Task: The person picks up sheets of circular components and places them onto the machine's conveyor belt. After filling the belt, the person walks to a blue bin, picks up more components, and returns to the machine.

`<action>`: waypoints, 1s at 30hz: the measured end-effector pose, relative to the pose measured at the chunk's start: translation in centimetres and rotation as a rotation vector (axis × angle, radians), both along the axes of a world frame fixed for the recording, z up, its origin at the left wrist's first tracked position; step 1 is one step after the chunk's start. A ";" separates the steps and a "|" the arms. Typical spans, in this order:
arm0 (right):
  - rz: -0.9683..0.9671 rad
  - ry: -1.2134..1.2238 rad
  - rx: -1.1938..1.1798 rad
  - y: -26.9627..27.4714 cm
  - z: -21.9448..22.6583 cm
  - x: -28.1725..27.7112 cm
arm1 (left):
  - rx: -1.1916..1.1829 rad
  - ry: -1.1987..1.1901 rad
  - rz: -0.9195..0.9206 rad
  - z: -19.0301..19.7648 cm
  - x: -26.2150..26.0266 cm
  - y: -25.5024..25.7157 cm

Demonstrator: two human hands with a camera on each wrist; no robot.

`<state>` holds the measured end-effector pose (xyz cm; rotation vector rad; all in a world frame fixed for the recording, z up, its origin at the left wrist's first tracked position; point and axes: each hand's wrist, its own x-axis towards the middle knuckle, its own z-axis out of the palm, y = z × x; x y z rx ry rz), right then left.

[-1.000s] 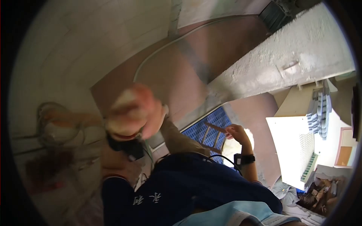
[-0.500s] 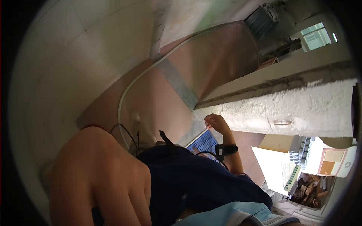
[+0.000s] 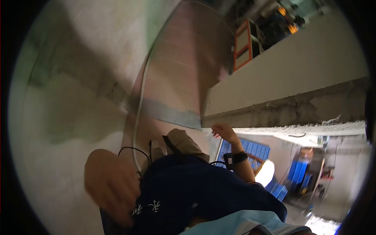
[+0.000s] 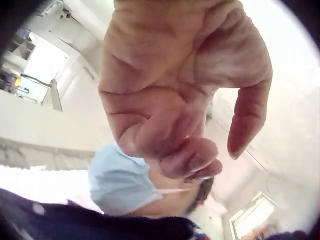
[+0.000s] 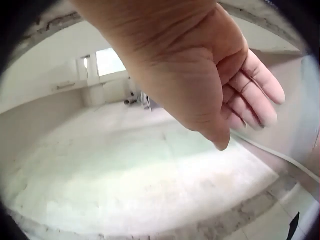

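My left hand (image 3: pixel 111 184), blurred in the head view, hangs in front of the left side of the dark blue shirt (image 3: pixel 203 188). Seen from the left wrist, its fingers (image 4: pixel 187 155) bend loosely toward the palm, the thumb hangs apart, and nothing is held. Out to the right, my right hand (image 3: pixel 223 131) is in the air near the blue plastic pallet (image 3: pixel 254 149), a black wrist strap (image 3: pixel 236 158) behind it. In the right wrist view its fingers (image 5: pixel 255 100) are relaxed and empty, and the thumb points down.
A pale hose (image 3: pixel 140 105) runs along the reddish floor (image 3: pixel 176 74) beside the left wall (image 3: pixel 66 113). A low wall (image 3: pixel 286 82) stands at right, with an orange-framed cabinet (image 3: pixel 243 47) beyond it. Blue crates (image 3: pixel 298 171) stand further off at right.
My left hand, raised ahead of the body a second ago, has come back beside the shirt. My right hand has moved off the wooden frame over the pallet. The head view has turned and the surroundings have shifted.
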<state>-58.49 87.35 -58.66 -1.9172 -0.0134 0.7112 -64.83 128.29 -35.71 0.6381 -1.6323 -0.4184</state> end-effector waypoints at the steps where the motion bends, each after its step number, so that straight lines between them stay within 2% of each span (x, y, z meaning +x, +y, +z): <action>1: -0.061 0.007 -0.035 -0.4 0.1 0.8 | 0.044 0.046 0.092 -0.8 3.5 0.4; 3: -0.186 0.053 -0.059 -1.3 -0.2 2.7 | 0.137 0.074 0.216 -2.9 10.4 1.0; 6: -0.329 0.099 -0.049 -2.1 -2.1 7.6 | 0.225 0.300 0.577 -6.0 19.4 1.1; 9: -0.363 0.114 0.018 -2.1 -4.7 15.9 | 0.529 0.513 0.676 -7.9 29.7 1.1; 12: -0.364 0.094 0.026 -2.0 -6.3 25.5 | 0.605 0.629 0.917 -9.5 37.4 -0.6; 14: -0.325 0.044 -0.033 -1.6 -5.8 31.9 | 0.664 0.720 0.971 -9.9 43.2 -1.0; 17: -0.308 0.028 0.116 -1.3 -4.4 40.1 | 0.754 0.831 1.053 -10.4 50.4 -2.0; 20: -0.285 0.007 0.012 -1.7 -3.5 48.2 | 0.744 0.806 1.082 -12.1 57.4 -1.5; 23: -0.339 -0.045 -0.005 -2.4 -4.8 56.2 | 0.739 0.882 1.127 -13.3 65.4 -1.4; 26: -0.313 0.001 -0.006 -3.4 -4.9 64.9 | 0.705 0.858 1.123 -15.4 75.2 -1.3; 29: -0.244 -0.041 -0.225 -4.9 -6.2 74.3 | 0.712 0.882 1.143 -16.6 85.9 -1.4; 30: -0.316 0.011 -0.183 -5.6 -7.2 77.0 | 0.699 0.901 1.127 -16.8 90.1 -1.6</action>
